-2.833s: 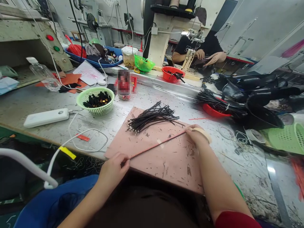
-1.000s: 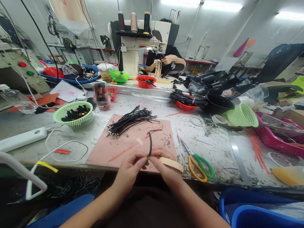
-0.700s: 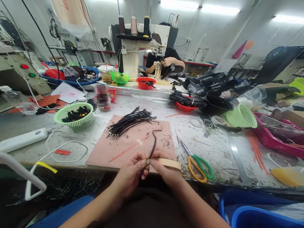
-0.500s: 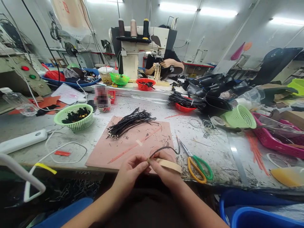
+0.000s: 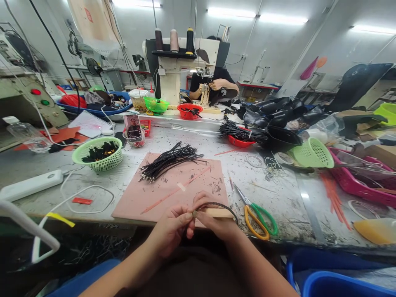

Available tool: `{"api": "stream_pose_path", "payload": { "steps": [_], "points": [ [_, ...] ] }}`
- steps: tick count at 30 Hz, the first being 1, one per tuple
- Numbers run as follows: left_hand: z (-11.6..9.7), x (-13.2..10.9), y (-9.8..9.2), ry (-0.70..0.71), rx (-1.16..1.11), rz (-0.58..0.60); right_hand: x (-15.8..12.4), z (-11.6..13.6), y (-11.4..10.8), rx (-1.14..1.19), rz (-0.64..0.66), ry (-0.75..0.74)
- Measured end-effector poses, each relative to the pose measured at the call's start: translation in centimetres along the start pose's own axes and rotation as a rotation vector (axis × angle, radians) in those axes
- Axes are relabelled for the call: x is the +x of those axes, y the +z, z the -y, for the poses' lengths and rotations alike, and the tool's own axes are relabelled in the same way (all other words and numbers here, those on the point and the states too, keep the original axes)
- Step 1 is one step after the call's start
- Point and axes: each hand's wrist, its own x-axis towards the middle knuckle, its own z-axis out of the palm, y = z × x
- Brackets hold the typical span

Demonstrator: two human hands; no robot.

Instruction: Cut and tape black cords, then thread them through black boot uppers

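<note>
My left hand (image 5: 170, 229) is closed, thumb and fingertips pinched at one end of a black braided cord (image 5: 216, 203). Against those fingertips, my right hand (image 5: 218, 225) is closed around a roll of cream tape (image 5: 220, 213) and pinches the same cord end. From there the cord arcs over the tape and hangs past the right hand. The tip between the fingers is mostly hidden. Just beyond the hands, a bundle of black braided cords (image 5: 171, 159) lies on a pinkish board (image 5: 136, 198). Scissors (image 5: 256, 212) with orange and green handles lie right of my right hand.
A green basket (image 5: 107, 163) of small dark pieces stands left, near a white power strip (image 5: 31, 185). A phone (image 5: 134, 127) leans upright at the back. Another cord bundle (image 5: 238, 130) rests on a red bowl (image 5: 239, 141). A co-worker's hand (image 5: 218, 84) is at the sewing machine (image 5: 170, 78).
The cord has swung from reaching out over the board to curving over the tape roll toward me. My right hand and the tape have turned slightly; both hands stay together.
</note>
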Motion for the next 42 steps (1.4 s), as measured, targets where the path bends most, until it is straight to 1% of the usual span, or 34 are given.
{"api": "stream_pose_path", "payload": {
  "steps": [4, 8, 12, 16, 18, 19, 21, 24, 26, 29, 31, 33, 35, 38, 40, 42],
  "points": [
    [0.1, 0.1, -0.1, -0.062, 0.028, 0.0, -0.2, -0.7, -0.4, -0.06, -0.002, -0.062],
    [0.0, 0.0, 0.0, -0.094, 0.005, 0.094, -0.4, -1.0, -0.3, -0.025, 0.007, -0.113],
    [-0.1, -0.1, -0.2, -0.146, -0.034, 0.186, -0.5, -0.4, 0.0, -0.003, 0.037, -0.12],
    [0.5, -0.1, -0.6, -0.15, -0.057, 0.222, -0.6, 0.2, 0.3, -0.015, 0.012, -0.075],
    [0.8, -0.1, -0.6, -0.141, -0.057, 0.207, -0.6, 0.3, 0.3, -0.018, 0.029, -0.048],
    [0.9, 0.0, -0.6, -0.131, -0.05, 0.182, -0.6, 0.3, 0.4, -0.017, 0.034, -0.04],
    [1.0, 0.0, -0.5, -0.08, -0.007, 0.103, -0.5, 0.2, 0.4, -0.015, 0.001, -0.004],
    [0.8, 0.0, -0.6, 0.099, 0.137, -0.026, -0.3, 0.0, 0.5, -0.002, -0.062, 0.106],
    [0.6, 0.0, -0.8, 0.193, 0.252, -0.072, -0.2, -0.1, 0.6, -0.03, -0.076, 0.164],
    [0.6, 0.0, -1.2, 0.24, 0.336, -0.068, -0.1, -0.2, 0.7, -0.132, -0.139, 0.213],
    [0.9, 0.1, -1.3, 0.236, 0.301, -0.035, -0.1, -0.4, 0.8, -0.166, -0.19, 0.231],
    [1.1, 0.2, -1.2, 0.211, 0.229, -0.006, 0.0, -0.5, 0.9, -0.14, -0.195, 0.236],
    [1.3, 0.3, -1.0, 0.197, 0.177, -0.002, -0.1, -0.6, 1.0, -0.106, -0.179, 0.266],
    [1.2, 0.5, -0.9, 0.219, 0.213, -0.034, -0.2, -0.5, 1.2, -0.169, -0.186, 0.285],
    [1.1, 0.5, -1.0, 0.228, 0.257, -0.039, -0.4, -0.5, 1.1, -0.268, -0.187, 0.219],
    [1.0, 0.6, -1.0, 0.205, 0.254, -0.028, -0.5, -0.4, 0.8, -0.381, -0.123, 0.084]
  ]
}}
